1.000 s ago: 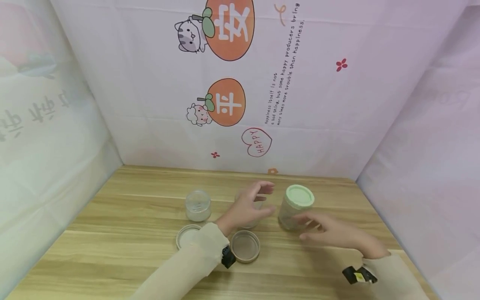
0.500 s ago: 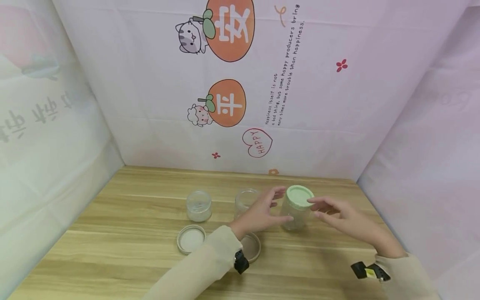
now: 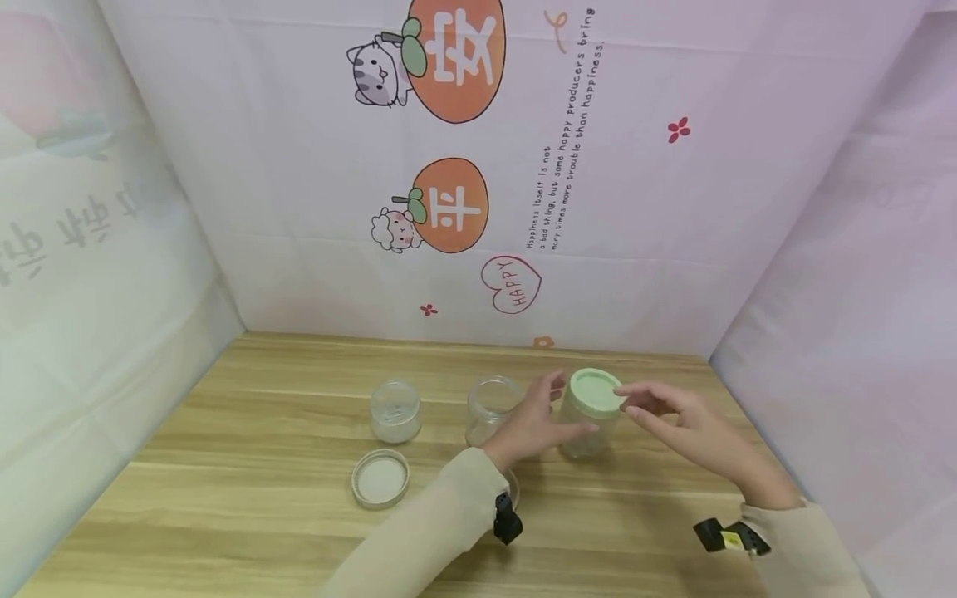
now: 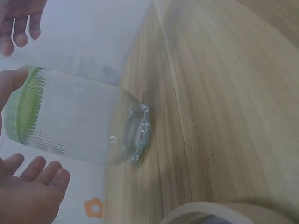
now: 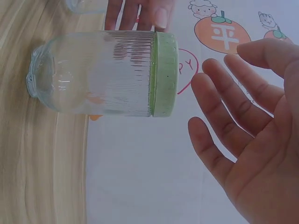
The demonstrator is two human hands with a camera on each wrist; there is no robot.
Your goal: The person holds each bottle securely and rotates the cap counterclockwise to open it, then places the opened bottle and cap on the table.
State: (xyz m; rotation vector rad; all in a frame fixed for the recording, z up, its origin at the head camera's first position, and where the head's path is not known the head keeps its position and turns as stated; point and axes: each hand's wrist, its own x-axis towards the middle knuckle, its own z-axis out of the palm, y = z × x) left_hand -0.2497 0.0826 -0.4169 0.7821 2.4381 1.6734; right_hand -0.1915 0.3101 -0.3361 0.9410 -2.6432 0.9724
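Observation:
A clear glass jar with a pale green lid stands upright at the right of the table. My left hand is at its left side, thumb in front and the other fingers behind, spread loosely around it. In the left wrist view, a gap shows between the curved fingers and the jar. My right hand is at the lid's right edge in the head view. The right wrist view shows its fingers relaxed and apart from the green lid.
Two lidless glass jars stand to the left: a small jar and a middle jar, partly behind my left hand. A round lid lies in front of the small one. Another lid is mostly hidden under my left sleeve.
My left hand has moved right, from the middle jar to the green-lidded one. My right hand has risen from the jar's lower side to its lid. The jar has stayed in place.

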